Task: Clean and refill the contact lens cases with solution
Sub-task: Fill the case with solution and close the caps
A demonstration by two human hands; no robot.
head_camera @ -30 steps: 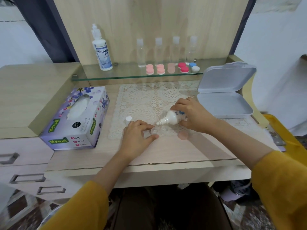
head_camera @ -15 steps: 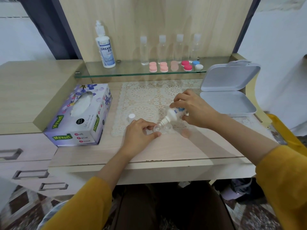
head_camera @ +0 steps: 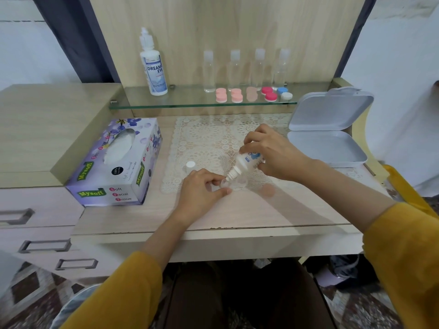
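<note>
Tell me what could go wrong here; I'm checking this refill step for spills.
1. The small bottle is tilted, nozzle down at the clear lens case; overfilling could wet the lace mat.
2. The left hand only steadies the case's edge; a nudge could tip it.
3. The white cap lies loose nearby and could be knocked away.
</note>
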